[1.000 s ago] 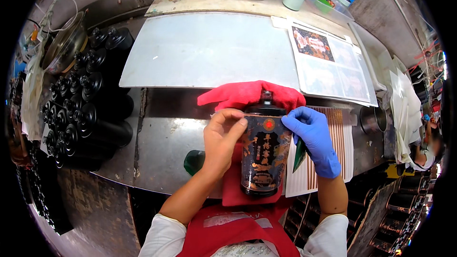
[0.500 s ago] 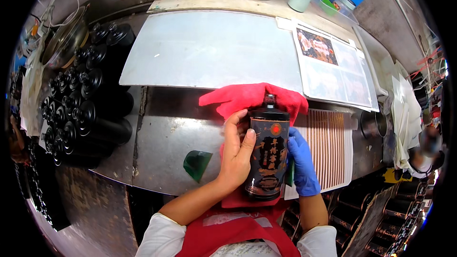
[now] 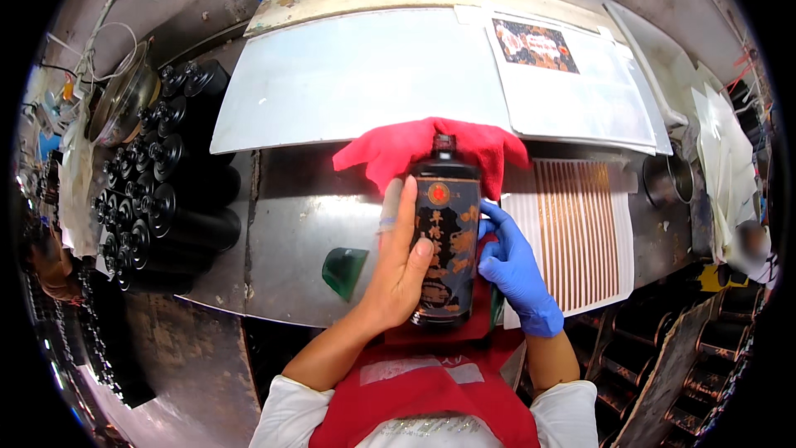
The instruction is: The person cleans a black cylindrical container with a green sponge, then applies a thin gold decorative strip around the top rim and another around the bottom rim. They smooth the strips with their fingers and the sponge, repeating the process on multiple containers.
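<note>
A black bottle (image 3: 448,265) with a dark label, copper-coloured pattern and round red emblem stands over a red cloth (image 3: 373,153), its narrow neck pointing away from me. My left hand (image 3: 398,270), bare but for a pale covering on one fingertip, is closed round the bottle's left side, thumb on the label. At the right edge of the bottle is my right hand (image 3: 516,265) in a blue glove, fingers curled and close together. A green edge (image 3: 497,303) shows below it; whether those fingers grip it is hidden. A green translucent flat piece (image 3: 344,272) lies left on the metal table.
Several black bottles (image 3: 178,224) crowd the left side. A white sheet with copper strips (image 3: 580,232) lies at right. Behind are a pale board (image 3: 356,83) and papers with a printed picture (image 3: 535,46). A metal cup (image 3: 667,181) stands far right.
The bottle has turned, so its red emblem now sits left of the middle. My right hand's fingers have curled more at its edge. The whole view has shifted slightly.
</note>
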Demonstrator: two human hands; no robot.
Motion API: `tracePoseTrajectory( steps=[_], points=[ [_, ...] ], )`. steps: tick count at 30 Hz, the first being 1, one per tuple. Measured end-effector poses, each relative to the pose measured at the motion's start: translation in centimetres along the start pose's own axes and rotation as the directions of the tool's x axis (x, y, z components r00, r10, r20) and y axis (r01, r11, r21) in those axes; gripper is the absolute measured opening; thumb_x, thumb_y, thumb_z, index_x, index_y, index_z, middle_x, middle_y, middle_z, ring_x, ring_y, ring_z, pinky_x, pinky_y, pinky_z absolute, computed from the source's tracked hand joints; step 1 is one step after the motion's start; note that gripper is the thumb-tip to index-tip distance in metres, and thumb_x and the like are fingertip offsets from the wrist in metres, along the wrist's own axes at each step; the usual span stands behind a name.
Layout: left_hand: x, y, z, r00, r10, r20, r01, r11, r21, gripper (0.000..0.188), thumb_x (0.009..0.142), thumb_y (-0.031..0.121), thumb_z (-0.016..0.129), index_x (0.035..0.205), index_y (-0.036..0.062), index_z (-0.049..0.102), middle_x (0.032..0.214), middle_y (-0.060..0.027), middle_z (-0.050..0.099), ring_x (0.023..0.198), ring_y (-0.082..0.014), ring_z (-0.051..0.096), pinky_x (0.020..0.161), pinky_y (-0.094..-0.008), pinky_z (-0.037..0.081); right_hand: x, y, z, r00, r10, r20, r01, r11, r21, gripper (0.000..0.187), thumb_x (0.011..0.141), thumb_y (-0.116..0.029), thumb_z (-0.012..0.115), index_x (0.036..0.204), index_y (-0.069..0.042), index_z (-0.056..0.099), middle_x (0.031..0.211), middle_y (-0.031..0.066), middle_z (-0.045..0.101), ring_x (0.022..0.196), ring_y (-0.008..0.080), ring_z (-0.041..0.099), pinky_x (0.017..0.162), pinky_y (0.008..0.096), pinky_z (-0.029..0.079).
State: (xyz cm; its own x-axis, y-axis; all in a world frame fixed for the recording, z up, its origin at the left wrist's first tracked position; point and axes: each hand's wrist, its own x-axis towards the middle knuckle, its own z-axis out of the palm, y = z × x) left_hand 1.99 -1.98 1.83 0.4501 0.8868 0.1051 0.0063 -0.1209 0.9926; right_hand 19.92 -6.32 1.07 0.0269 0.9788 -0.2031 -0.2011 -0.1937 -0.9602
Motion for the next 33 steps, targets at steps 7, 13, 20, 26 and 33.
tracePoseTrajectory(
  steps=[7,13,20,26,33],
  points=[
    [0.1,-0.6,-0.8,0.996,-0.084,0.020,0.084,0.996,-0.018,0.066,0.097,0.040,0.031,0.146,0.0051,0.002,0.150,-0.0199,0.006,0.139,-0.0316,0.006,0.110,-0.0359,0.007,-1.2,-0.2,-0.3,0.974,0.223,0.030,-0.224,0.975,0.010,0.075,0.074,-0.013,0.072,0.138,-0.003,0.033,0.113,0.0050,0.052,0.062,0.0025,0.042,0.058,0.0174,0.040],
    [-0.4,-1.6,-0.1,0.999,-0.005,0.037,0.006,1.000,-0.008,0.064,0.097,0.036,0.030,0.145,0.0052,0.000,0.150,-0.0192,0.007,0.139,-0.0307,0.007,0.110,-0.0363,0.007,-2.3,-0.1,0.5,0.989,0.150,0.012,-0.149,0.985,-0.083,0.081,0.070,-0.011,0.074,0.139,-0.006,0.032,0.113,0.0057,0.052,0.062,0.0026,0.043,0.057,0.0178,0.041],
    [-0.7,-1.3,0.2,0.999,0.002,0.048,-0.001,1.000,-0.012,0.066,0.096,0.029,0.035,0.145,0.0031,0.000,0.150,-0.0206,0.006,0.139,-0.0315,0.007,0.110,-0.0379,0.008,-2.1,0.9,-0.3,0.976,0.218,0.008,-0.218,0.975,-0.052,0.081,0.071,-0.013,0.074,0.140,-0.006,0.032,0.080,0.0007,0.057,0.058,0.0031,0.044,0.054,0.0179,0.039],
    [0.0,-1.2,-0.6,0.994,0.054,0.093,-0.054,0.999,-0.008,0.067,0.097,0.032,0.036,0.145,0.0023,0.000,0.149,-0.0218,0.008,0.139,-0.0323,0.008,0.110,-0.0384,0.008,-2.2,0.8,0.2,0.981,0.193,-0.013,-0.194,0.980,-0.038,0.080,0.072,-0.016,0.074,0.140,-0.005,0.032,0.072,-0.0020,0.054,0.059,0.0032,0.047,0.054,0.0181,0.038],
    [0.0,-1.5,-0.8,0.997,0.037,0.074,-0.031,0.996,-0.079,0.067,0.097,0.032,0.036,0.145,0.0053,-0.001,0.148,-0.0208,0.011,0.138,-0.0316,0.011,0.110,-0.0382,0.010,-2.3,1.2,0.1,0.982,0.186,-0.019,-0.187,0.981,-0.049,0.079,0.073,-0.021,0.074,0.138,-0.003,0.033,0.080,0.0006,0.057,0.061,0.0032,0.048,0.055,0.0184,0.040]
  ],
)
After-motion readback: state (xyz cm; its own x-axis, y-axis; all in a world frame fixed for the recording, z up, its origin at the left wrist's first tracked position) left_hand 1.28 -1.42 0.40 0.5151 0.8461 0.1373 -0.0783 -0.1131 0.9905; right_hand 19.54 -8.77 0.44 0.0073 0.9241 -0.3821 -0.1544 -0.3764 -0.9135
